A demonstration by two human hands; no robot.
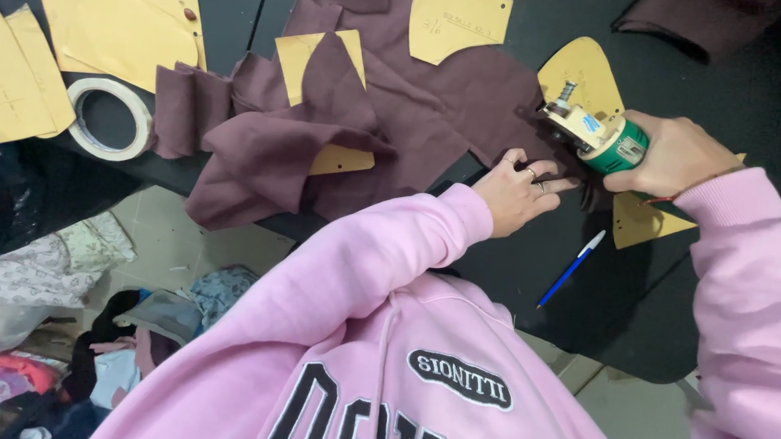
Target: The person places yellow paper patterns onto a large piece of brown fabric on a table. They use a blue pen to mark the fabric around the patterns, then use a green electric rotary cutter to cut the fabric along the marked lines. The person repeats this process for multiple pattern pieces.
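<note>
Hands at work on a dark cutting table (747, 95), seen from above over a pink sweatshirt. The right hand (674, 157), right of centre in the frame, is clenched around the green body of a handheld electric fabric cutter (598, 136). The cutter's long axis runs from the fist toward the upper left, its cream-coloured head and metal knob pointing at the maroon fabric (413, 115). The left hand (519, 192) lies just beside the cutter's head, lower left of it, fingers pressed flat on the fabric's edge and grasping nothing; it is the hand nearer the cloth. The fabric spreads from the cutter's head across the upper middle of the frame, rumpled and folded toward the left. Yellow card pattern pieces (456, 20) lie on and around it, one (581, 70) directly behind the cutter. A blue pen (571, 269) rests on the table below the hands. A roll of masking tape (110, 118) sits at the upper left. Mixed cloth scraps (43, 336) pile on the floor at the lower left.
</note>
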